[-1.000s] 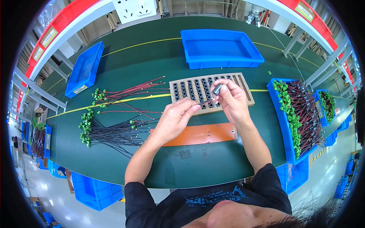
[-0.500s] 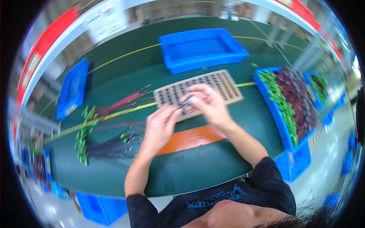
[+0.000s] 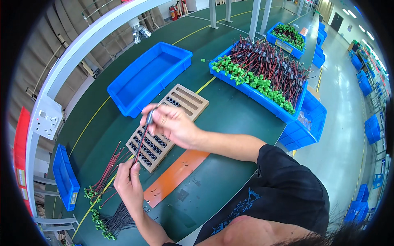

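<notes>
My left hand (image 3: 129, 182) is closed around a pair of thin red and black wires (image 3: 141, 141). They stretch up to my right hand (image 3: 174, 125), whose fingers pinch a small black cylinder (image 3: 150, 118) at the wires' upper end. Beneath both hands lies a wooden tray (image 3: 201, 110) with rows of grooves, several filled with black ring-shaped parts (image 3: 147, 151). My right hand covers part of the tray. Beside my left forearm are a bundle of black wires (image 3: 121, 217) and some red wires (image 3: 108, 174), with green connectors at their ends.
An orange mat (image 3: 174, 176) with small dark bits lies before the tray. A blue bin (image 3: 158, 67) stands behind it. At right, a blue bin (image 3: 246, 91) holds many red-black wires with green connectors. Another blue bin (image 3: 67, 180) is at left. White frame posts (image 3: 255, 18) rise behind.
The view has turned toward the right. My hands, close together over the tray before, are now farther apart, with the wires stretched between them and the black cylinder plainly visible.
</notes>
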`<act>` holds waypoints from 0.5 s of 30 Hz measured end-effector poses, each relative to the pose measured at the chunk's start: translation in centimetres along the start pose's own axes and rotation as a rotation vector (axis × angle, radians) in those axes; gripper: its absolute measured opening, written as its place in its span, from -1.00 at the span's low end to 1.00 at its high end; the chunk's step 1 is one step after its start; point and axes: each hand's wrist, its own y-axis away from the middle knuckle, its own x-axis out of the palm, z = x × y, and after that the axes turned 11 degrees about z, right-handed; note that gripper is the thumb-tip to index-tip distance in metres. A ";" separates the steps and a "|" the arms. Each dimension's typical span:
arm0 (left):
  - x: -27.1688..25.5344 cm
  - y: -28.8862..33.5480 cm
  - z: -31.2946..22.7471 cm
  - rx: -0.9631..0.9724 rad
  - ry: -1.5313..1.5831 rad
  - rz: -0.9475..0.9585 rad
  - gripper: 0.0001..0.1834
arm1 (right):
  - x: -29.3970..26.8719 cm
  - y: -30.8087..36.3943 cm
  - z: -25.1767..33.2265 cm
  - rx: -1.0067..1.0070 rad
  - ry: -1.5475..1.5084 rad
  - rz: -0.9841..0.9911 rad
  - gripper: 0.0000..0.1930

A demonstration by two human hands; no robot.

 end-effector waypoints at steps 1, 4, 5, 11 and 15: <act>0.0 0.0 -0.1 -0.001 0.004 -0.022 -0.93 | -0.2 -0.4 0.9 -0.019 0.010 -0.013 -0.71; 0.2 0.3 -0.7 -0.009 0.006 -0.052 -0.92 | -0.2 -0.4 1.5 0.027 0.005 0.019 -0.67; 0.5 0.4 -1.3 -0.013 0.003 -0.040 -0.92 | 0.1 -0.2 1.4 0.085 0.020 0.046 -0.66; 2.4 1.9 -3.2 -0.129 0.223 0.124 -0.84 | 1.2 3.8 -0.9 0.336 0.323 0.257 -0.75; 2.5 4.7 -2.0 -0.246 0.326 0.362 -0.82 | -1.3 6.8 0.5 0.290 0.216 0.114 -0.80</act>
